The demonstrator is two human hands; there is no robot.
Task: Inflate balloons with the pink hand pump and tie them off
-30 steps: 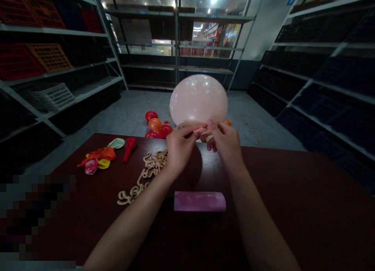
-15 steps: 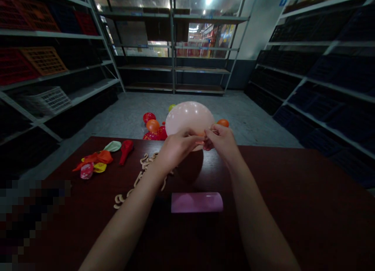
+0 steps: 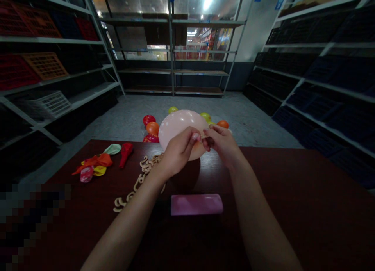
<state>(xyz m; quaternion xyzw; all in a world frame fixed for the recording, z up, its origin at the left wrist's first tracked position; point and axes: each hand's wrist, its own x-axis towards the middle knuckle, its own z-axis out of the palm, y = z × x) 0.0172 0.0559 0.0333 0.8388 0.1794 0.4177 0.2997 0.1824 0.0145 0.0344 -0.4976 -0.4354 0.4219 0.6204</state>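
A large pale pink inflated balloon (image 3: 172,127) sits beyond my hands, above the table's far edge. My left hand (image 3: 179,150) is closed in a pinch at the balloon's near side, where its neck appears to be. Close beside it, my right hand (image 3: 222,144) pinches a thin stretched piece that runs toward the left fingers; whether it is the balloon's neck or a separate band is unclear. Below the hands lies a pink cylinder (image 3: 197,205) on the dark table. Curly beige pieces (image 3: 138,182) are scattered by my left forearm, which partly hides them.
Deflated balloons (image 3: 99,160) in several colours lie at the table's left, with a red one (image 3: 125,154) beside them. Inflated balloons (image 3: 152,129) rest on the floor past the dark table (image 3: 293,185). Shelves with crates (image 3: 45,65) line the sides.
The pale balloon has shifted slightly left and down. My left hand has turned, its thumb now raised, and the fingers of both hands have changed their hold near the neck.
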